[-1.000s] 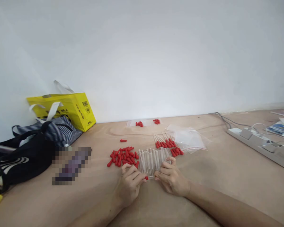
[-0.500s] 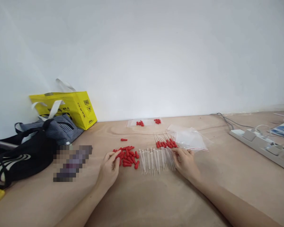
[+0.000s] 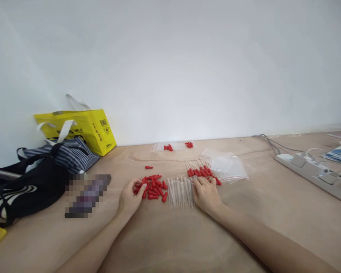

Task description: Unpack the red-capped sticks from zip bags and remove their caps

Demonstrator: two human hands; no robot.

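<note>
My left hand (image 3: 130,197) is curled over the left edge of a pile of red rubber bulbs (image 3: 154,186), with red showing between thumb and fingers. Right of the pile, several clear dropper tubes (image 3: 180,193) lie side by side in a row. My right hand (image 3: 207,194) rests on the right end of that row, its fingers bent together on the tubes and hiding those under it. Behind it lies a group of droppers with red bulbs fitted (image 3: 199,171). One more red bulb (image 3: 217,181) shows just past the right knuckles.
A clear zip bag (image 3: 229,167) lies behind the right hand. Farther back, another clear bag (image 3: 177,148) has red bulbs in it or on it. A lone bulb (image 3: 149,167) lies behind the pile. Bags (image 3: 82,129) stand at left, a power strip (image 3: 312,174) at right.
My right hand has moved left over the tubes, uncovering a red bulb at the right. My left hand stays by the pile, its fingers more curled.
</note>
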